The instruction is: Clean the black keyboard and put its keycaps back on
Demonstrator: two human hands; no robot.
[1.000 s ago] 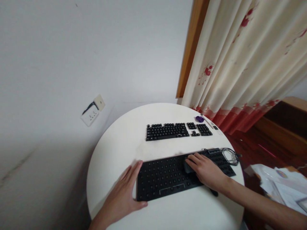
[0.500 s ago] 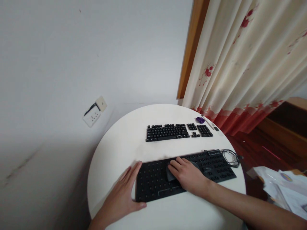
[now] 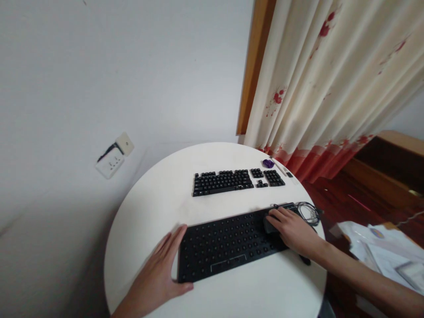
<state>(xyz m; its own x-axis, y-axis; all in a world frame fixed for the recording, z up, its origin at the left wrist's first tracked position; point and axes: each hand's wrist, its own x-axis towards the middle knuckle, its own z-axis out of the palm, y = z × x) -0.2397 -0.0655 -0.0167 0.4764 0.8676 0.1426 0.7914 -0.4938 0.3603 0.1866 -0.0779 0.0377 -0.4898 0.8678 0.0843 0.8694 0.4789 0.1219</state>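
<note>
A black keyboard base (image 3: 218, 245), bare of keycaps so that its switch stems show, lies on the round white table (image 3: 145, 221). My left hand (image 3: 159, 269) braces its left end, fingers at the upper corner and thumb along the lower edge. Over the right part of the base, my right hand (image 3: 294, 227) is closed on a dark grey object (image 3: 270, 225). Its kind is unclear because the fingers cover most of it. Below that wrist, a dark rounded end (image 3: 304, 260) sticks out past the base's edge; I cannot tell whether it belongs to the held object.
Black keycaps (image 3: 225, 181) lie in keyboard order behind the base. A purple lump (image 3: 268, 163) and a thin white stick-like item (image 3: 281, 168) sit at the far right. A coiled black cable (image 3: 309, 214) lies by the right rim. Papers and plastic bags (image 3: 374, 243) are beyond the table.
My right hand has slid the dark grey object rightward along the base, from its middle to its right part. My left hand stays at the left end. The view has shifted slightly.
</note>
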